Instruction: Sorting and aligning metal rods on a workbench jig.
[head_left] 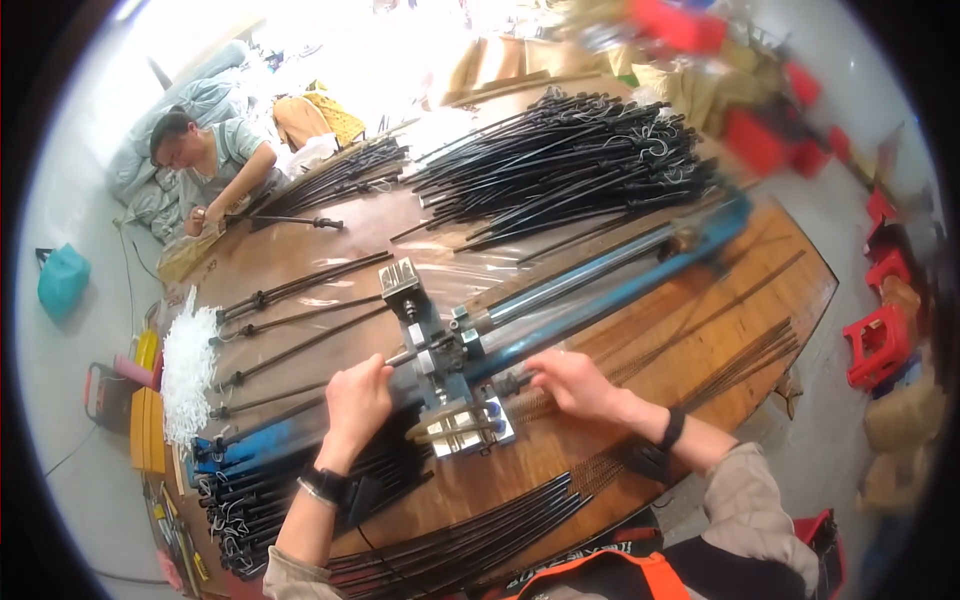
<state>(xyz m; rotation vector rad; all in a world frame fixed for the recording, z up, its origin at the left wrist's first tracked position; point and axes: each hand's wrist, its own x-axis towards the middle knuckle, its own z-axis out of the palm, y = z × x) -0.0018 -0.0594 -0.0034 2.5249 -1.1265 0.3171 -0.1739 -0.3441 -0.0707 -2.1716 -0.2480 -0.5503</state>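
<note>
My left hand is closed around a thin dark rod, whose far end points left toward the white pile. From that fist the rod slants up to a metal clamping fixture on a long blue-framed machine. On the fixture's right side, my right hand has its fingers pinched at a short dark piece; what exactly they grip is partly hidden. A silver block with blue parts sits at the fixture's near end, between my hands.
Black rods lie in a large heap at the back and a bundle near left. Thin bare rods rest on the wooden table. A white heap lies left. A co-worker sits far left. A red stool stands right.
</note>
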